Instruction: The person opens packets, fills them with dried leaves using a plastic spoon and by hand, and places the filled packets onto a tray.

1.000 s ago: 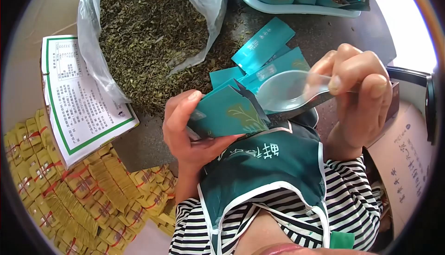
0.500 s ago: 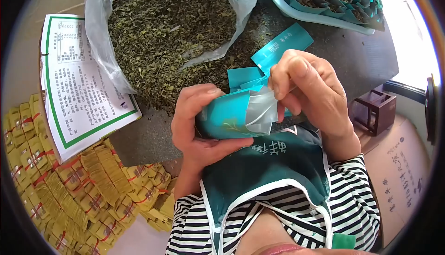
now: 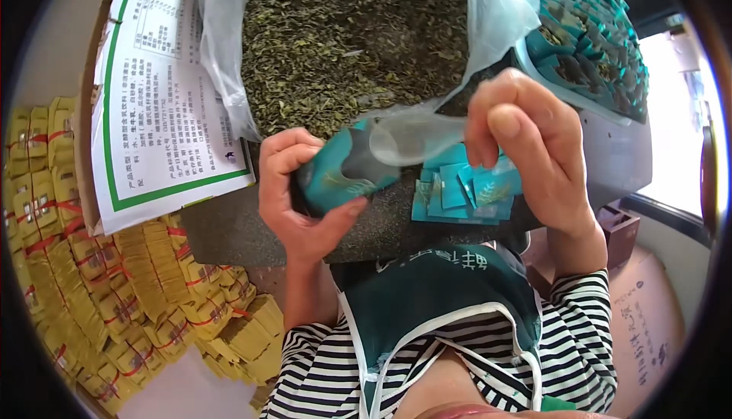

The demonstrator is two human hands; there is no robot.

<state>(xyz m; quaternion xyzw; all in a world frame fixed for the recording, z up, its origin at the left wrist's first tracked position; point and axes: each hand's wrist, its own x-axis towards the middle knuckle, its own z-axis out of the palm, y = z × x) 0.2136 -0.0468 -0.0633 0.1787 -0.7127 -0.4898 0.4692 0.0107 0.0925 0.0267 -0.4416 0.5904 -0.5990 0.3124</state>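
My left hand (image 3: 293, 202) is wrapped round a teal foil pouch (image 3: 335, 171) with a gold leaf print, tilted with its mouth toward the right. My right hand (image 3: 537, 152) pinches the handle of a translucent spoon (image 3: 400, 144), smeared by motion. The spoon's round bowl overlaps the pouch's mouth; whether it is inside cannot be made out. Just beyond both hands lies a heap of dried leaves (image 3: 351, 38) in a clear plastic bag (image 3: 221, 61). Between the hands, several flat teal pouches (image 3: 465, 202) lie overlapping on the dark table (image 3: 252, 228).
At the upper right stands a pale tub (image 3: 568, 99) packed with upright teal pouches (image 3: 591, 45) holding leaves. A printed white carton panel (image 3: 171, 106) is at the left. Yellow packets (image 3: 114, 289) in red bands are piled below it. A dark wooden stand (image 3: 618, 228) is at the right.
The view has shifted, bringing more of the tub into sight. My right hand has drawn away from the pouch, and the spoon's bowl now shows. The left hand still holds the pouch.
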